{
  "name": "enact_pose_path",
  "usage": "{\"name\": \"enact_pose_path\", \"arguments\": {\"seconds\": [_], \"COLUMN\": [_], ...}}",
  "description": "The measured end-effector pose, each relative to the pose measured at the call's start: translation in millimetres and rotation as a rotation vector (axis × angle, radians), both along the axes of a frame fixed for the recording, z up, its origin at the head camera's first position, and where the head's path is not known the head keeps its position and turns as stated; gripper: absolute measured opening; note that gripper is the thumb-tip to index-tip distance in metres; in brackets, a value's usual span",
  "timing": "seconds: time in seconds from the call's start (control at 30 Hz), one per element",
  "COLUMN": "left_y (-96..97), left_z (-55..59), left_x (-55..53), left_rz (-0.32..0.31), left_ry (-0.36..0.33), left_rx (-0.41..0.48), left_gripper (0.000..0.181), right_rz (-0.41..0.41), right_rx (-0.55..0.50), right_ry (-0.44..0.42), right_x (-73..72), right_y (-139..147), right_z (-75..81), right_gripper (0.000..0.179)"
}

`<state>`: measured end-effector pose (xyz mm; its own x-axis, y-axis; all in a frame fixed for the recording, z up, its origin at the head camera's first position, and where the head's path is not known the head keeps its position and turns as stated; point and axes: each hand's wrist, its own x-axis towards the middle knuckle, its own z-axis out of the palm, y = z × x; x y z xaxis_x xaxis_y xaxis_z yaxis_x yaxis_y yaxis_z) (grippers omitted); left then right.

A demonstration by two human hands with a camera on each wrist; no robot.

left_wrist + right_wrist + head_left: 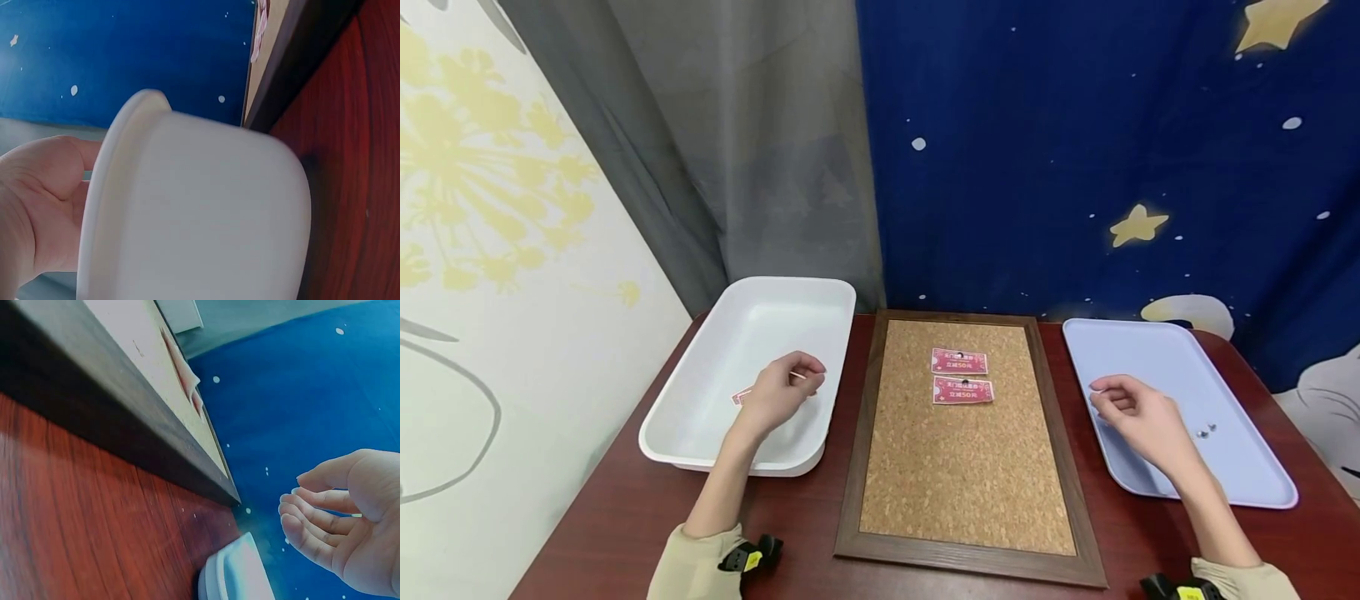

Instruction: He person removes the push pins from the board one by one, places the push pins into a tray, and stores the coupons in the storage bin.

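My left hand [781,390] is over the white basin [679,408], its fingers bent toward the thumb. Beside it a red-and-white paper coupon [741,396] shows in the basin, partly hidden by the hand; I cannot tell whether the fingers pinch one. In the left wrist view the basin's wall hides the fingertips. My right hand [1138,417] hovers at the left side of the pale blue tray [1180,367], fingers loosely curled with nothing seen between them. Silver pushpins [1203,433] lie on that tray. Two pink coupons, an upper [959,362] and a lower [963,391], are pinned on the corkboard [966,475].
The corkboard's brown wooden frame [970,567] stands between basin and tray on a dark red table [602,517]. Behind hang a grey curtain [775,150] and a blue one with stars [1037,167]. A patterned white wall [490,250] borders the left side.
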<state>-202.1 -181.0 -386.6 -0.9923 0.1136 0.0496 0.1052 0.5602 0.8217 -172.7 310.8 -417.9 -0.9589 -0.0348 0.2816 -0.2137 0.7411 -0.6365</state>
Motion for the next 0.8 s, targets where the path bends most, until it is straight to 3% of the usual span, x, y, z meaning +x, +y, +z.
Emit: {"name": "enact_pose_path", "arguments": {"seconds": [0.47, 0.8], "left_y": [37.4, 70.8], "left_z": [1.1, 0.0], "left_x": [-3.8, -6.4], "left_rz": [-0.081, -0.149], "left_ry": [0.012, 0.039], "left_rx": [0.028, 0.050], "left_gripper": [0.009, 0.008], "right_rz": [0.068, 0.110], "right_rx": [-0.073, -0.056], "right_ry": [-0.020, -0.071], "right_x": [-10.0, -19.9], "right_y": [-27.9, -53.3], "right_z": [3.7, 2.2], "right_gripper": [0.021, 0.020]}}
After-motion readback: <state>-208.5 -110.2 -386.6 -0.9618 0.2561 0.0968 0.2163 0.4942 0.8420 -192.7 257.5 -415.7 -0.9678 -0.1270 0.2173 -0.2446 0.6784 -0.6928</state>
